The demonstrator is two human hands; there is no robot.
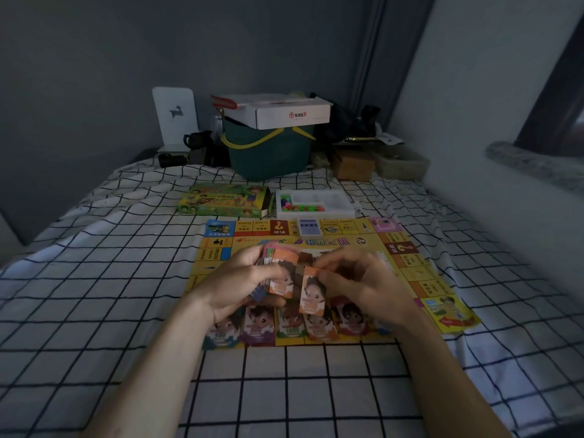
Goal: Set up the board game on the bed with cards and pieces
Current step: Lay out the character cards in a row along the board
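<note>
Beyond the yellow paper game board (407, 273) on the checked bedsheet (94, 279), small coloured plastic pieces (301, 207) are held in a white compartment tray (316, 202). A thick stack of colourful cards (275, 270) is gripped by the left hand (243, 279); one orange card (311, 294) is pinched by the right hand (363, 279).

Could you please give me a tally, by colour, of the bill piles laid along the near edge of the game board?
Teal pile: 1
Purple pile: 1
Green pile: 1
Orange pile: 1
Red pile: 1
Total: 5 piles in a row on the game board; a wrist may hide more at the right.
</note>
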